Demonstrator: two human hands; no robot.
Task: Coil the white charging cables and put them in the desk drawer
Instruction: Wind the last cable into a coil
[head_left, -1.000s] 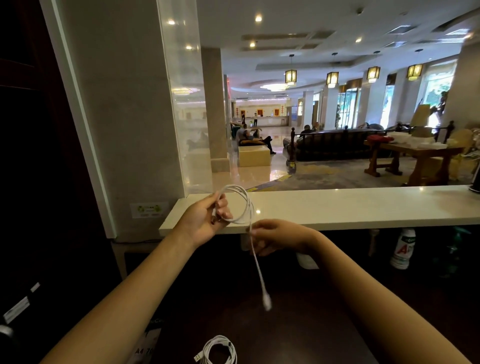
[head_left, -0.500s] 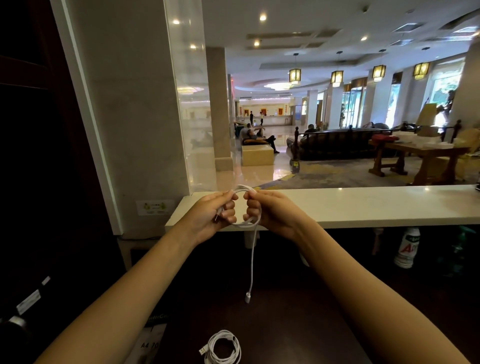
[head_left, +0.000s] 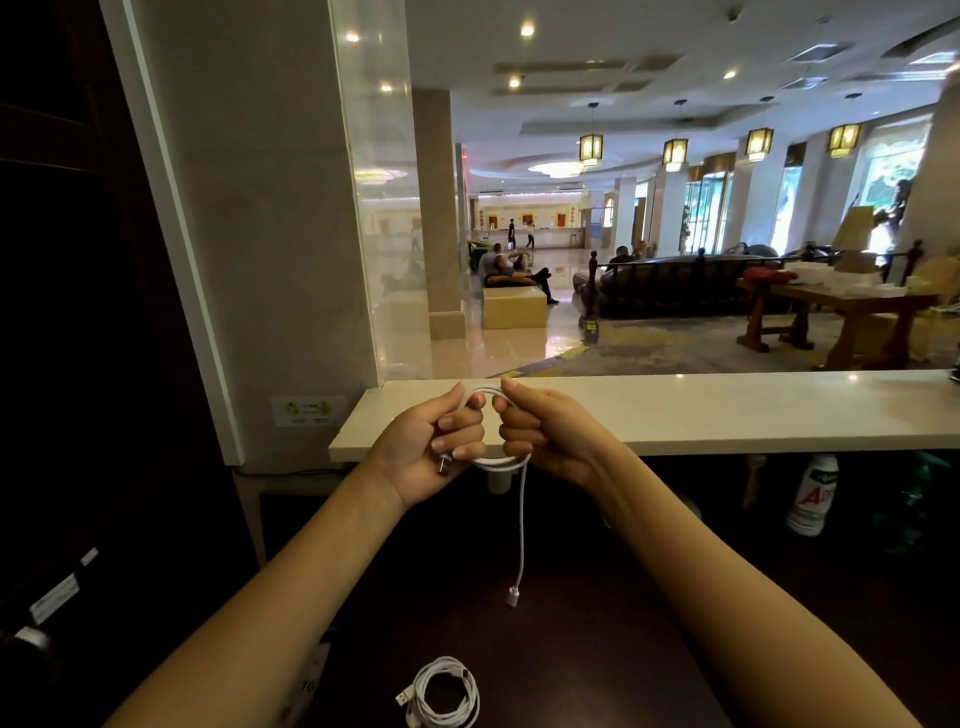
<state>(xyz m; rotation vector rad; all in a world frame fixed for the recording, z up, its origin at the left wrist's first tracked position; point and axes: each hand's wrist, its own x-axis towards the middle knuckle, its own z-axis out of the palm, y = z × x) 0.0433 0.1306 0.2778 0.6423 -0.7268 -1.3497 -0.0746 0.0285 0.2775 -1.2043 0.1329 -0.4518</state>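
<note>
Gripping a white charging cable (head_left: 521, 525) w/ both hands: left hand (head_left: 434, 441) fingers curled round the loops, USB plug poking out below; right hand (head_left: 540, 431) pinches the loop's other side. Loose tail hangs btwn wrists. 2nd coiled cable (head_left: 444, 693) lies on dark desk (head_left: 597, 649) below.

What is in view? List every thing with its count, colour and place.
held charging cable: one, white, looped between both hands, tail hanging over the desk
coiled charging cable: one, white, on the desk near the bottom edge
desk: one, dark, below the hands
counter ledge: one, white, behind the hands
bottle: one, white with red label, under the ledge at right
lanterns: four, yellow, hanging from the lobby ceiling
sofa: one, dark, lobby
wooden table: one, brown, lobby at right
left hand: fingers curled round the loop
right hand: fingers curled round the loop's other side
</note>
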